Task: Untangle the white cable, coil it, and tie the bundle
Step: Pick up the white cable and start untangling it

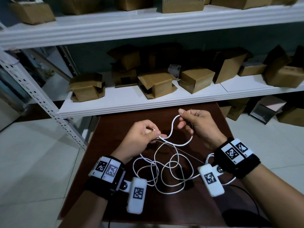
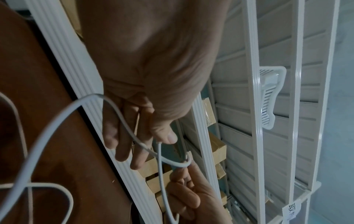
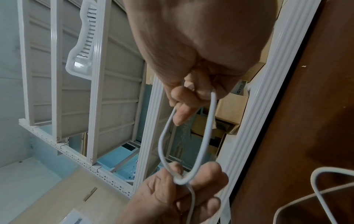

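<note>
Fingers of both hands, left (image 1: 143, 134) and right (image 1: 195, 122), pinch the cable (image 1: 171, 129); below them, tangled loops remain, uncoiled and untied.

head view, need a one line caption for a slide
Both hands, left hand and right hand, pinch a white cable lying tangled on a dark table.

Quantities: one white cable (image 1: 166, 168); two hands (image 1: 141, 137) (image 1: 197, 124); one worktop (image 1: 115, 195); two wrist bands (image 1: 107, 171).
</note>
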`<move>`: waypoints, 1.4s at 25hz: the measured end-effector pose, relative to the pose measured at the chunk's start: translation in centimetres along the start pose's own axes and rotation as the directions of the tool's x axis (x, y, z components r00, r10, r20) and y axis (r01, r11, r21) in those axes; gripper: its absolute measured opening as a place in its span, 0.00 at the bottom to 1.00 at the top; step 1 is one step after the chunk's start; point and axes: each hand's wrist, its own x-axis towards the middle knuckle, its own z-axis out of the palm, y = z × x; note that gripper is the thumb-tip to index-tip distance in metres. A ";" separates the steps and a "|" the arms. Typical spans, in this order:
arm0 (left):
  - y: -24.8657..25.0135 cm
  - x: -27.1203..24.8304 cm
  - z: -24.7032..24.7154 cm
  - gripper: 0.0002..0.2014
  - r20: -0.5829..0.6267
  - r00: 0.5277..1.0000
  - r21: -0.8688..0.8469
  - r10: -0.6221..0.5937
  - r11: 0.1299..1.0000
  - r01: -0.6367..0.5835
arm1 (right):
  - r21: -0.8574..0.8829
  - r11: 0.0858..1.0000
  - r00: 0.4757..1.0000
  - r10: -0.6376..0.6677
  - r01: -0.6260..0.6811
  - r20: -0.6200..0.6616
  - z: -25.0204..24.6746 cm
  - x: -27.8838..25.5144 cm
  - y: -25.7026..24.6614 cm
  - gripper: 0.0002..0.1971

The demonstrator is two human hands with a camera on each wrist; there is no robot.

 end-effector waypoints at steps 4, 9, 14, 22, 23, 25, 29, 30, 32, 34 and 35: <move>1.0 -0.3 1.0 0.05 0.053 0.998 -0.155 0.045 0.987 -0.037 | -0.005 1.000 1.000 0.007 -0.007 0.023 0.7 -0.5 0.4 0.16; 1.1 -0.5 1.4 0.07 0.188 0.982 -0.051 -0.026 0.998 0.036 | -0.007 0.999 0.999 -0.042 0.042 0.008 0.8 -0.6 0.8 0.17; 0.2 0.1 1.3 0.06 -0.021 0.999 0.031 -0.026 0.999 0.027 | 0.042 0.999 1.000 -0.008 0.008 -0.018 0.8 -0.7 0.6 0.21; 0.3 0.5 0.7 0.06 -0.374 0.927 -0.141 0.040 0.985 -0.099 | 0.146 0.950 0.955 0.253 -0.276 0.157 1.5 -1.0 1.3 0.25; 0.2 0.5 0.7 0.07 -0.362 0.932 -0.166 0.010 0.983 -0.076 | 0.184 0.954 0.966 0.209 -0.236 0.152 1.7 -1.2 1.3 0.19; 0.3 0.3 0.9 0.08 -0.292 0.956 -0.178 -0.034 0.984 -0.019 | 0.210 0.963 0.983 0.152 -0.170 0.099 2.0 -1.4 1.5 0.09; 0.1 0.2 1.1 0.10 -0.163 0.986 -0.056 0.025 0.998 -0.035 | 0.122 0.987 0.992 0.090 -0.100 0.086 1.8 -1.6 1.7 0.04; 0.0 0.2 1.0 0.12 -0.145 0.988 -0.008 0.052 0.999 -0.054 | 0.095 0.992 0.992 0.076 -0.085 0.097 1.8 -1.8 1.7 0.06; -0.2 0.2 0.9 0.12 -0.150 0.983 0.134 0.101 0.988 -0.081 | 0.082 0.994 0.993 0.058 -0.066 0.099 2.1 -2.0 1.9 0.09; -0.4 0.1 0.9 0.10 -0.190 0.973 0.219 0.128 0.972 -0.085 | 0.137 0.988 0.994 0.055 -0.067 0.090 2.3 -2.2 1.8 0.15; -0.4 0.1 1.0 0.10 -0.203 0.970 0.235 0.135 0.968 -0.086 | 0.161 0.985 0.995 0.053 -0.067 0.090 2.4 -2.2 1.7 0.17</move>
